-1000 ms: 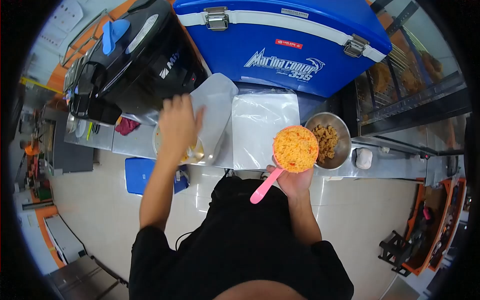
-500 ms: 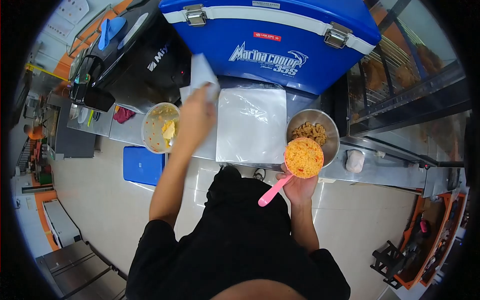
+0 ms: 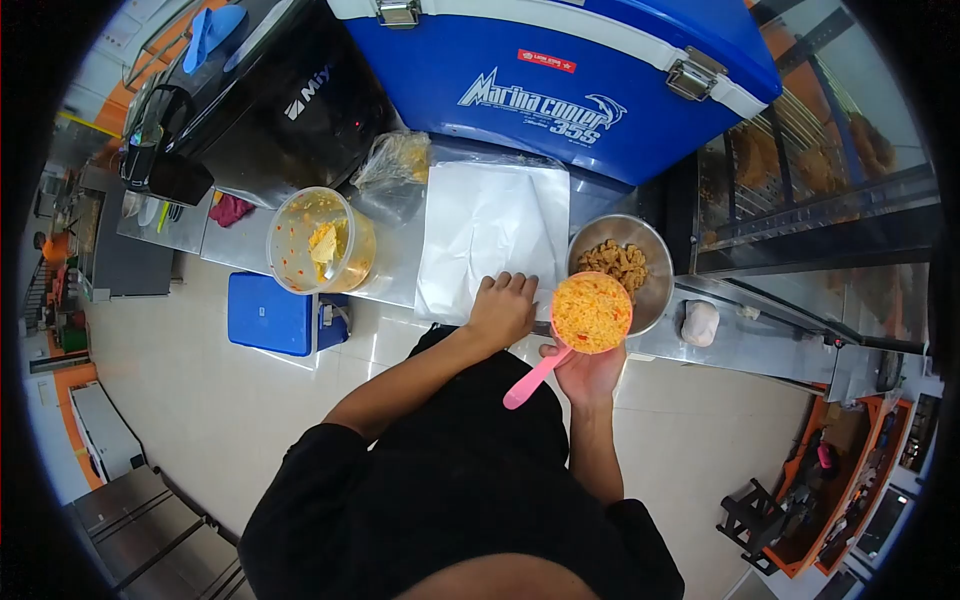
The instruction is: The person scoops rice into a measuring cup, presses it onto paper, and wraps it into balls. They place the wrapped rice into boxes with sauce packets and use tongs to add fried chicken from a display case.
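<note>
White wrapping paper [image 3: 485, 220] lies on the steel counter, and my left hand [image 3: 505, 310] rests on its lower edge with bent fingers. My right hand [image 3: 590, 370] holds a pink scoop [image 3: 530, 382] full of orange rice [image 3: 592, 312]. The scoop overlaps the near edge of a steel bowl [image 3: 655, 285] that contains brown meat pieces [image 3: 615, 262]. Left of the paper stands a clear tub [image 3: 358, 262] with yellow food and a utensil inside.
A blue cooler [image 3: 560, 80] stands behind the paper, with a black appliance [image 3: 290, 120] to its left. Crumpled clear plastic [image 3: 395, 165] lies between tub and cooler. A wrapped white bundle [image 3: 700, 323] sits right of the bowl, near a glass display case [image 3: 800, 200].
My left hand has come down from the upper left to the paper's lower edge. The white paper it carried now lies on the plastic sheets. The right hand still holds the scoop.
</note>
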Demonstrator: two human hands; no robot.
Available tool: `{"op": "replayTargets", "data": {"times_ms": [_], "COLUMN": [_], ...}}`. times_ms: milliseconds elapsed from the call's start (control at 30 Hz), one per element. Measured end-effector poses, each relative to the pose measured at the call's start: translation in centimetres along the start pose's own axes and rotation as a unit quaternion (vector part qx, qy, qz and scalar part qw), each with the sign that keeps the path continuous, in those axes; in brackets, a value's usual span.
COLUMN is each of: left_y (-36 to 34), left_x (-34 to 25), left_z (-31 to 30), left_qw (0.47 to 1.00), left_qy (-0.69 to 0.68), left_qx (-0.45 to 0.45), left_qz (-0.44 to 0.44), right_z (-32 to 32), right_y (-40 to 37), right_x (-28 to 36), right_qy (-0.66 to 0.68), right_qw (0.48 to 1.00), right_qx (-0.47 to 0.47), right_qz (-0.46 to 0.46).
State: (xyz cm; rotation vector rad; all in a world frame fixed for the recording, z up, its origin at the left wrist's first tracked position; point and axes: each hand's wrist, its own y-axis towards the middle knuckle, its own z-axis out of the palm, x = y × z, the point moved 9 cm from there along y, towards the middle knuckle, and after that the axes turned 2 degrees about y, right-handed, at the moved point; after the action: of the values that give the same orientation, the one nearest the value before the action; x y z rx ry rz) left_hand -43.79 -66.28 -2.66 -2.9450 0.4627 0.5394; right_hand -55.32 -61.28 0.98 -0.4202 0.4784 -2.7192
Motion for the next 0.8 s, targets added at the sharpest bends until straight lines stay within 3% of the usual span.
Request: {"op": "replayTargets", "data": {"times_ms": [100, 200, 333, 400, 467, 500, 567, 700, 800], "left_y": [-1.5, -3.6, -4.5, -3.5, -1.9, -1.6, -1.3, -3.8, -3.1], "left_x": [-1.0, 0.2, 2.4, 3.8, 5.0, 5.6, 7.8, 9.7, 8.5], "left_z": [-2.0, -2.2, -3.4, -3.3, -3.8, -3.5, -3.5, -3.2, -3.2], "left_qw": [0.998, 0.998, 0.996, 0.998, 0.999, 0.999, 0.994, 0.990, 0.993], "left_qy": [0.007, 0.053, -0.030, -0.036, -0.002, -0.005, 0.102, 0.108, 0.106], "left_qx": [-0.016, 0.007, 0.080, 0.045, -0.043, -0.042, -0.029, 0.015, 0.012], "left_qz": [0.064, 0.038, -0.004, 0.007, 0.029, 0.031, -0.023, -0.086, -0.051], "right_z": [1.5, 1.7, 1.8, 2.3, 2.2, 1.6, 1.2, 1.4, 1.4], "right_y": [0.5, 1.9, 2.6, 2.8, 2.6, 2.5, 2.4, 2.4, 2.9], "right_x": [-1.4, -2.9, -3.9, -4.3, -4.4, -4.4, -4.8, -4.9, -5.2], "right_qy": [0.004, 0.044, 0.024, 0.025, 0.027, 0.032, 0.040, 0.038, 0.066], "right_qw": [0.999, 0.998, 0.999, 0.998, 0.999, 0.998, 0.998, 0.998, 0.997], "right_qx": [-0.053, 0.041, 0.007, 0.055, 0.002, -0.051, -0.039, -0.039, -0.035], "right_qz": [0.005, 0.025, 0.025, 0.029, 0.018, 0.006, 0.009, -0.001, -0.004]}}
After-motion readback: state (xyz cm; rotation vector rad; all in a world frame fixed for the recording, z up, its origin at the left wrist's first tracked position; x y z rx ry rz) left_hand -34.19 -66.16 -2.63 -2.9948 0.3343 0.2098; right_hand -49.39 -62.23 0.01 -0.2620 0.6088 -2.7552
